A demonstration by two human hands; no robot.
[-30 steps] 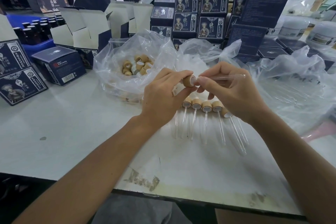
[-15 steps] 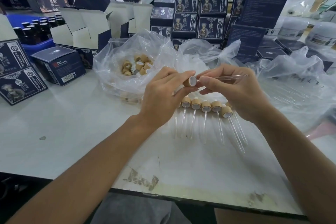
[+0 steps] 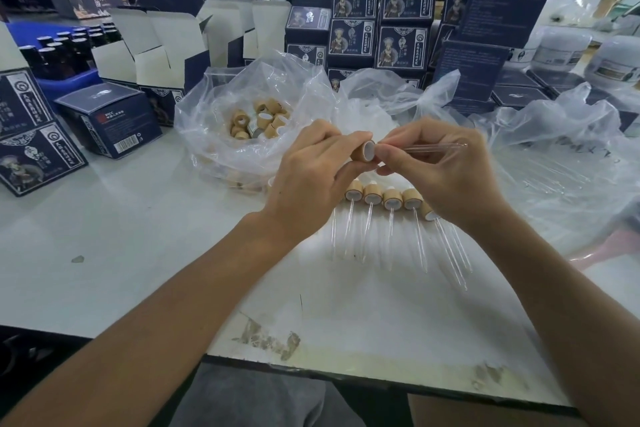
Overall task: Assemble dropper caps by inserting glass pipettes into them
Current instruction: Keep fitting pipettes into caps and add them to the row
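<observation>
My left hand [image 3: 308, 180] grips a tan dropper cap [image 3: 364, 151] with its white-lined open end facing right. My right hand [image 3: 440, 170] pinches a clear glass pipette [image 3: 433, 147] that lies level, its near end at the cap's opening and its tip pointing right. Whether the pipette is inside the cap is hidden by my fingertips. Below my hands, a row of several assembled droppers [image 3: 391, 199] lies on the white table [image 3: 138, 236], glass tubes pointing toward me.
A clear plastic bag of loose tan caps [image 3: 259, 120] sits behind my left hand. More crumpled plastic with loose pipettes [image 3: 554, 166] lies to the right. Dark blue boxes [image 3: 110, 121] stand at the left and back. White jars [image 3: 561, 48] stand far right.
Both hands have stayed close together above the row. The cap and pipette have shifted slightly up and the pipette end has come closer to the cap's opening.
</observation>
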